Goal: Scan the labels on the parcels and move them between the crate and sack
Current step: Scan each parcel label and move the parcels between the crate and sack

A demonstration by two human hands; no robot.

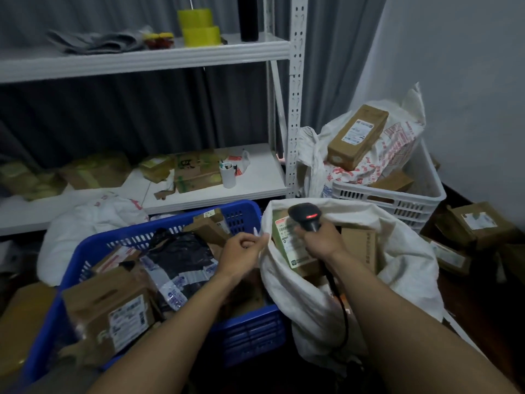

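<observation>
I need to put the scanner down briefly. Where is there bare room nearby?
The lower shelf is bare between the white cup and the shelf post, and along its front edge. Crowded: the blue crate, the sack and the white crate hold parcels.

Left hand (241, 251) pinches the sack (312, 294) rim; right hand (321, 240) holds the scanner (305, 216) over a labelled parcel (292, 245).

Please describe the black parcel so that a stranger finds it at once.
Find the blue crate at lower left, beside the white sack. In its middle lies the black parcel, just left of the left hand. It alone is crumpled plastic; its neighbours are brown cardboard boxes.
</observation>
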